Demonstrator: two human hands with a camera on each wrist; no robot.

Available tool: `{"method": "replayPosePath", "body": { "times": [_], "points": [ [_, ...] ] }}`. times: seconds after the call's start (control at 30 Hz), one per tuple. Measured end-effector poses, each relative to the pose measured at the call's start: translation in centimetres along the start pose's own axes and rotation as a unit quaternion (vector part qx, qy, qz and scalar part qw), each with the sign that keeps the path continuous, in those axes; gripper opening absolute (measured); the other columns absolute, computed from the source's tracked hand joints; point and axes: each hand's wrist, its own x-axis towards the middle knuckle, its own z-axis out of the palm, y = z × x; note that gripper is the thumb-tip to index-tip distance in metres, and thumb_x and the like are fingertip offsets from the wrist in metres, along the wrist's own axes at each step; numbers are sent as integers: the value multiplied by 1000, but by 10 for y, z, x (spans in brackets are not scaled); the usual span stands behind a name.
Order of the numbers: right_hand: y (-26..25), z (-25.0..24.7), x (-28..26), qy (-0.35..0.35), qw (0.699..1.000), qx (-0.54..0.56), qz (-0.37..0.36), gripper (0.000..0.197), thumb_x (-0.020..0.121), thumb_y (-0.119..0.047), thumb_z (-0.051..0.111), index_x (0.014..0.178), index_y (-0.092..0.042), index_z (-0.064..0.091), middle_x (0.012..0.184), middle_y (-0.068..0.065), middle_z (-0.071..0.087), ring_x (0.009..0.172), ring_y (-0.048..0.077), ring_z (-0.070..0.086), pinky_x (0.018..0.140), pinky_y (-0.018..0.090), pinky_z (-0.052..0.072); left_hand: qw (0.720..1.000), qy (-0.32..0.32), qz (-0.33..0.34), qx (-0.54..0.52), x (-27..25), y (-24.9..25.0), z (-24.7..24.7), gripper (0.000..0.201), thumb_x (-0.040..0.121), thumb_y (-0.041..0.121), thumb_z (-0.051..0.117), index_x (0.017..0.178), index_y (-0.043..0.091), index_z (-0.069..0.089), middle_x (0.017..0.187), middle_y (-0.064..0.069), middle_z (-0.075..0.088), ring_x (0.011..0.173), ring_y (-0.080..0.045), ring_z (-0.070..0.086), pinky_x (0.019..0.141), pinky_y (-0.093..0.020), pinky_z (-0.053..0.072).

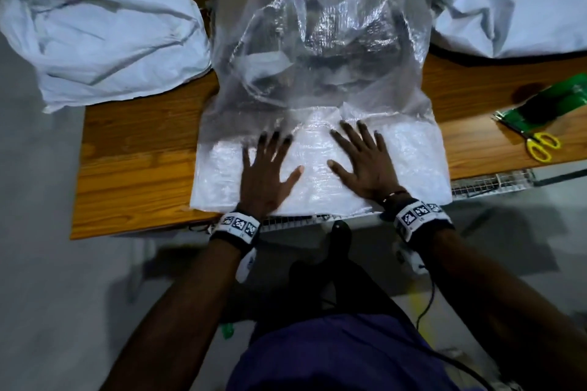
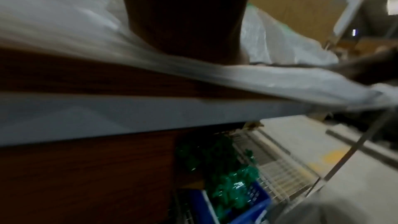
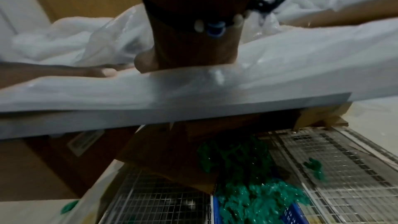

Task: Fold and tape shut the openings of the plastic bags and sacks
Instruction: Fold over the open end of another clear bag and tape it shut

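Both hands lie flat, palms down, on the near end of the clear sack (image 1: 320, 79), which rests in the middle of the wooden table (image 1: 133, 162). The left hand (image 1: 265, 173) and the right hand (image 1: 365, 162) have their fingers spread and straight, pressing and gripping nothing. Under them the sack's folded mouth (image 1: 320, 181) looks whiter and doubled, and its edge reaches the table's front edge.

The woven plastic looks thin, light and slick, and likely springs back once the palms lift. A good hold is probably one palm kept on the middle of the fold while the other hand goes for tape; no tape roll shows plainly. Pinching the fold's two corners would probably steady it better than gripping the loose body.

Beyond the fingers the sack bulges over dark contents that cannot be identified. Yellow scissors (image 1: 540, 146) lie near the right edge. White sacks sit at the far left (image 1: 101, 32) and far right (image 1: 508, 0).
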Motion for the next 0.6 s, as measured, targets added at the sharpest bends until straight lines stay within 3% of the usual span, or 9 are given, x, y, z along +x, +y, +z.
{"method": "replayPosePath", "body": {
  "times": [0.17,0.23,0.27,0.3,0.37,0.43,0.53,0.6],
  "points": [
    [7,-2,10,-10,1000,1,-11,72,103,-72,34,166,-39,19,176,-6,10,163,24,5,129,54,8,998,-30,-27,-40,-8,-35,-11,80,105,69,34,167,36,-3,174,9,-14,161,-18,-14,126,-63,-7],
    [12,-4,11,-8,1000,1,-23,72,103,-72,33,166,-39,19,176,-6,10,163,23,6,129,55,9,998,-34,-15,-51,-11,-34,-12,75,108,61,37,167,32,1,175,6,-12,161,-20,-12,126,-62,-7],
    [14,-5,12,-9,999,-3,-32,71,104,-72,34,166,-39,19,176,-6,10,163,24,6,129,55,9,998,-25,4,-63,-13,-31,-15,69,110,52,41,168,28,11,176,3,-4,162,-23,-4,127,-63,-1],
    [16,-6,13,-13,999,-7,-39,71,104,-71,34,166,-39,19,176,-6,10,163,24,6,129,55,9,996,-8,40,-81,-18,-28,-18,60,109,41,47,164,24,29,175,-4,13,161,-27,12,126,-65,13],
    [17,-7,15,-23,999,-5,-41,71,104,-70,36,166,-38,20,176,-4,11,162,25,7,129,56,9,983,25,144,-109,-31,-22,-20,39,104,26,58,142,17,60,152,-13,51,139,-34,47,108,-58,43],
    [12,-11,16,-23,999,16,-45,67,106,-63,41,164,-33,30,174,0,19,161,27,16,127,58,15,972,24,201,-123,-46,-19,-18,33,104,33,59,134,19,66,134,-8,60,124,-29,54,98,-51,47],
    [-11,-24,2,49,990,81,-107,45,106,-37,57,146,-17,57,156,10,51,142,32,48,111,52,42,973,5,189,-135,-61,-13,-15,51,103,58,56,140,24,61,135,-5,54,129,-28,47,110,-42,40],
    [-35,-33,-20,70,974,132,-169,32,107,-30,60,134,-14,65,135,9,62,120,30,58,95,42,49,976,4,202,-79,-64,-8,-13,58,99,67,56,138,25,61,135,-9,52,129,-31,45,113,-44,36]
  ]
}}
